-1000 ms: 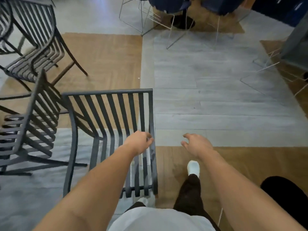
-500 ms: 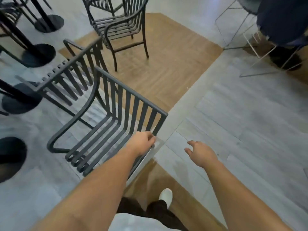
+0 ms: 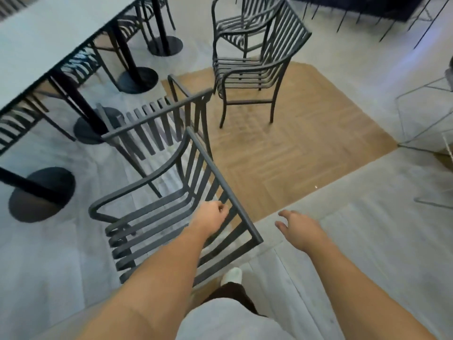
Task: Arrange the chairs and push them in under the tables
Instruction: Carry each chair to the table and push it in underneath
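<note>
Two hands show at the bottom of the head view. The left hand (image 3: 212,218) has its fingers curled round a slat just under the top rail of the nearest chair (image 3: 157,217), gripping the backrest near its right end. The right hand (image 3: 300,228) is free, fingers loosely spread and slightly bent, touching nothing, hanging over the grey floor just right of that chair's back corner. The gripped chair is dark grey metal with slatted seat and back, standing on grey floor at the edge of a wood-patterned floor patch (image 3: 282,148), its seat facing the long table (image 3: 49,38) at upper left. It stands out from the table, not under it. A second chair (image 3: 157,121) of the same kind stands just beyond it, closer to the table and its black round-footed legs (image 3: 41,192). A third chair (image 3: 255,67) stands on the wood patch, well apart from the table, with another behind it. Below the arms a white shoe (image 3: 231,276) and dark trouser leg show.
</note>
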Demonstrator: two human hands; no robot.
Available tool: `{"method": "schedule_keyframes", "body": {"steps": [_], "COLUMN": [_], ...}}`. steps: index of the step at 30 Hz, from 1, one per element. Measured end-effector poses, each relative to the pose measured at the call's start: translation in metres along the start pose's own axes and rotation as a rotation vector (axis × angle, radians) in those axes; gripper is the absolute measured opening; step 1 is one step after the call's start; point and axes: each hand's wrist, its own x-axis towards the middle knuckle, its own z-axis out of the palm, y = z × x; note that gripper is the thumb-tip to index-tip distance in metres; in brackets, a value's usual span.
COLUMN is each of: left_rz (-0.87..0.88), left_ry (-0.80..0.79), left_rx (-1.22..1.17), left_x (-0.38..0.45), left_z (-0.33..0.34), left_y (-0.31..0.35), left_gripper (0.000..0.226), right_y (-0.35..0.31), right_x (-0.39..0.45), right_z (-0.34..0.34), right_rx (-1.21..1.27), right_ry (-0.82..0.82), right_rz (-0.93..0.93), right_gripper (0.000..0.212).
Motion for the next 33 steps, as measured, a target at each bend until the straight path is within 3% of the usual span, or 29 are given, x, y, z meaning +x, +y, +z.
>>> {"method": "schedule_keyframes", "body": {"steps": [9,20,28,33], "left_rz": [-0.115,-0.520,-0.662,-0.697], "left_ry": [0.123,0.582,0.543,0.455], "left_rx": [-0.181,-0.685,-0.808,-0.913], "left_x": [0.058,0.093,0.092,0.087], "left_z": [-0.018,0.019,0.047,0.056], "left_y": [0.041,0.117,0.143,0.136], "left_gripper": [0.039,0.033,0.031,0.031], "right_y": [-0.011,-0.044,-0.071,-0.096], "right_x": [0.127,0.269,0.298,0.302], "right_z": [-0.092,-0.154,-0.171,-0.170], "right_rx": [-0.141,-0.387,-0.536,-0.436], "right_ry": [-0.038,-0.188,-0.235,-0.242], "right_rz": [-0.249,-0.737,-0.891,-0.884], "right_gripper": [0.046,0.050,0.050,0.046]}}
